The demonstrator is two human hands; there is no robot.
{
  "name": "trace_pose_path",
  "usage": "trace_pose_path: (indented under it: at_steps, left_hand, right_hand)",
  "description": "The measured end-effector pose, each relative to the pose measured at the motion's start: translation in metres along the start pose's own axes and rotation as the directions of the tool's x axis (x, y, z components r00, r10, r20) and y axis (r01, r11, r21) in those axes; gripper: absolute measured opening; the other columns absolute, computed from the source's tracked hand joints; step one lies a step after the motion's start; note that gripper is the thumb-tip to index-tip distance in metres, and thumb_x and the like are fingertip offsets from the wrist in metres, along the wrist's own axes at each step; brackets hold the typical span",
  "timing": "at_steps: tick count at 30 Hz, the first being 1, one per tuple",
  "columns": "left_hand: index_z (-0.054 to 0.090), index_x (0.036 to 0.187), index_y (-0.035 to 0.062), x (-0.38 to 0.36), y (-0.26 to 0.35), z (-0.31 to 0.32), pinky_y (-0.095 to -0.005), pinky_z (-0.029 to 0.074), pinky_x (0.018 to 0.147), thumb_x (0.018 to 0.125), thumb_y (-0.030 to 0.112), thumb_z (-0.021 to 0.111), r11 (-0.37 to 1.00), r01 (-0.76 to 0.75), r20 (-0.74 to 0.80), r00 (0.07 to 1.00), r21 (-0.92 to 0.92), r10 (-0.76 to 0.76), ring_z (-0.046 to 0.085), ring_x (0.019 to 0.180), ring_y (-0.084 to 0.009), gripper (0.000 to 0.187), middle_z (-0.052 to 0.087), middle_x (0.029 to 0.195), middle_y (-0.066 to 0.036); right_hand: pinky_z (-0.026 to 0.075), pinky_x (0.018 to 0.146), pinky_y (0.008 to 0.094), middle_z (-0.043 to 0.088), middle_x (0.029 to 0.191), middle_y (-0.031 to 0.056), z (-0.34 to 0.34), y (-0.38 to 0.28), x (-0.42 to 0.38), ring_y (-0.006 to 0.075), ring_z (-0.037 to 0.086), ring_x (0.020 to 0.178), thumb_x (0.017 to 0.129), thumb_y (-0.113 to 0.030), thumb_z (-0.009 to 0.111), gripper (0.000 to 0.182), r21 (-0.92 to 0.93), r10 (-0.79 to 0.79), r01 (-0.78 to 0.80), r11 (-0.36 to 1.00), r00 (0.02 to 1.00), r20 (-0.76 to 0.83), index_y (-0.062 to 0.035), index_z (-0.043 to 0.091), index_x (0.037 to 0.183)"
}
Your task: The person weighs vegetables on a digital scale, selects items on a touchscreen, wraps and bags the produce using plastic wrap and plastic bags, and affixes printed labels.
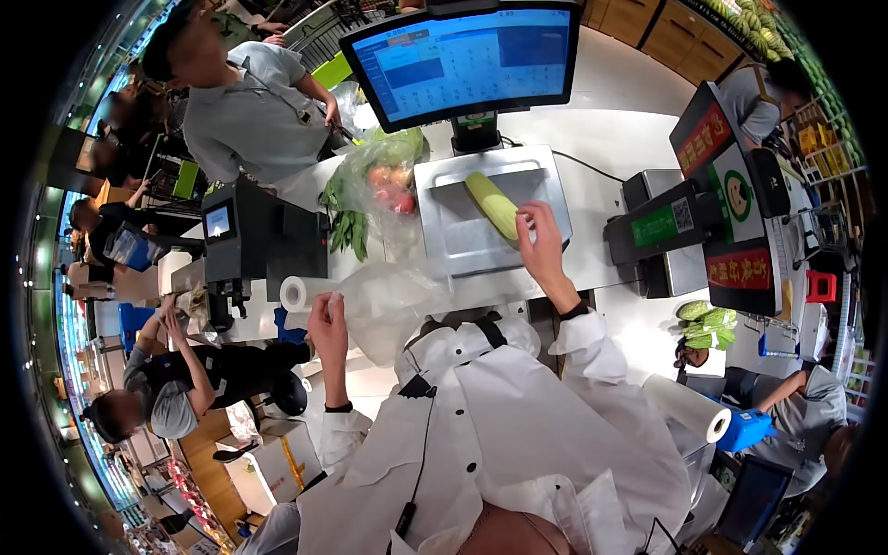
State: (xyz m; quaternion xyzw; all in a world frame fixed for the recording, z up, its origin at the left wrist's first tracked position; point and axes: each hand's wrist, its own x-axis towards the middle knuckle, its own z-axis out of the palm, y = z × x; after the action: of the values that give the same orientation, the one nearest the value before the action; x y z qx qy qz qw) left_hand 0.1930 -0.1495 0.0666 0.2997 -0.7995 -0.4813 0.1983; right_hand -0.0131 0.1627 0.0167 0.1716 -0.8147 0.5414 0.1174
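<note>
A long pale green squash (492, 205) lies slanted on the metal weighing scale (444, 242). My right hand (544, 242) is at the squash's lower right end, with thumb and fingers closed around its tip. To the left, my left hand (328, 326) is raised with its fingers pinched together on the edge of a thin clear plastic bag (393, 294). This bag spreads over the counter's front edge, between my left hand and the scale. Behind the scale stands a lit touch screen (462, 65).
Bagged tomatoes (393, 190) and leafy greens (349, 227) lie left of the scale. A bag roll (298, 294) and a black label printer (264, 231) stand further left. A payment stand (661, 227) is at right, with bagged green vegetables (708, 326) below. Several people are around the counter.
</note>
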Motion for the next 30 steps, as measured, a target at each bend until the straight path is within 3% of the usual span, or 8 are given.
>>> trace_pose_path:
  at_steps: [2,5,9,11,14,18,24,30]
  left_hand:
    - [0.058,0.088,0.0023,0.0,0.002,0.0,-0.0201,0.025,0.048,0.094,0.02,0.056,1.0,-0.011,0.017,1.0,0.021,0.01,0.032,0.056,-0.0008,0.019,0.043,0.063,0.007]
    - [0.058,0.087,0.0023,-0.004,0.007,0.002,-0.0213,0.023,0.048,0.094,0.022,0.055,0.993,-0.048,0.019,0.999,0.105,0.046,0.032,0.056,-0.0015,0.021,0.042,0.063,0.007]
    - [0.057,0.087,0.0012,-0.01,0.008,0.0,-0.0214,0.024,0.05,0.094,0.02,0.055,0.997,-0.012,0.026,1.0,0.07,0.01,0.032,0.058,-0.0021,0.02,0.043,0.065,0.006]
    - [0.057,0.088,0.0001,-0.013,0.008,-0.003,-0.0206,0.026,0.051,0.093,0.018,0.056,0.997,0.022,0.043,0.999,0.073,-0.025,0.034,0.059,-0.0023,0.019,0.047,0.067,0.005]
    - [0.057,0.088,0.0004,-0.016,0.005,-0.006,-0.0207,0.025,0.051,0.093,0.018,0.055,0.995,0.084,0.005,0.996,0.053,-0.084,0.033,0.059,-0.0022,0.019,0.045,0.066,0.006]
    - [0.058,0.087,0.0011,-0.02,-0.002,-0.008,-0.0206,0.023,0.05,0.093,0.018,0.055,0.995,0.091,-0.017,0.996,0.04,-0.091,0.031,0.058,-0.0015,0.018,0.041,0.064,0.007]
    - [0.058,0.088,0.0012,-0.015,-0.006,-0.009,-0.0203,0.021,0.048,0.093,0.017,0.055,0.995,0.096,-0.014,0.995,0.0,-0.096,0.03,0.056,-0.0011,0.017,0.04,0.063,0.007]
    - [0.058,0.088,0.0008,-0.007,-0.006,-0.005,-0.0199,0.023,0.049,0.093,0.017,0.056,0.995,0.103,0.018,0.995,0.007,-0.103,0.03,0.056,-0.0013,0.017,0.04,0.063,0.007]
  right_hand:
    - [0.049,0.071,0.0375,0.053,0.121,0.0153,0.007,0.004,0.02,0.0296,0.058,0.086,0.087,-0.011,0.059,0.017,-0.226,-0.288,0.281,0.933,0.958,0.002,-0.0011,0.055,0.1]
    - [0.049,0.076,0.04,0.044,0.136,0.0153,0.014,-0.001,0.062,0.0313,0.057,0.091,0.085,-0.012,0.061,0.021,-0.277,-0.396,0.403,0.872,0.914,0.086,-0.0003,0.054,0.1]
    - [0.051,0.074,0.0388,0.039,0.142,0.0128,0.036,-0.003,0.121,0.0316,0.059,0.099,0.087,-0.015,0.059,0.021,-0.334,-0.38,0.42,0.844,0.907,0.18,-0.0021,0.053,0.101]
    - [0.051,0.071,0.0383,0.037,0.142,0.0141,0.049,0.0,0.141,0.028,0.058,0.087,0.084,-0.017,0.061,0.025,-0.357,-0.444,0.494,0.793,0.869,0.218,-0.0006,0.052,0.101]
    - [0.052,0.067,0.0378,0.036,0.143,0.0132,0.062,0.001,0.158,0.0263,0.059,0.086,0.084,-0.018,0.06,0.026,-0.378,-0.506,0.546,0.748,0.837,0.207,-0.0007,0.052,0.102]
    - [0.052,0.069,0.0374,0.036,0.144,0.0113,0.072,-0.001,0.166,0.0279,0.06,0.089,0.085,-0.017,0.061,0.023,-0.37,-0.465,0.503,0.781,0.864,0.192,-0.0025,0.053,0.101]
    - [0.051,0.066,0.036,0.042,0.138,0.0117,0.064,-0.004,0.154,0.0283,0.061,0.076,0.085,-0.014,0.061,0.021,-0.276,-0.48,0.486,0.829,0.872,0.094,-0.0032,0.055,0.101]
    - [0.049,0.065,0.0356,0.051,0.117,0.0142,0.035,0.013,0.081,0.0298,0.059,0.077,0.088,-0.012,0.058,0.017,-0.051,-0.125,0.126,0.991,0.992,0.023,-0.0046,0.054,0.102]
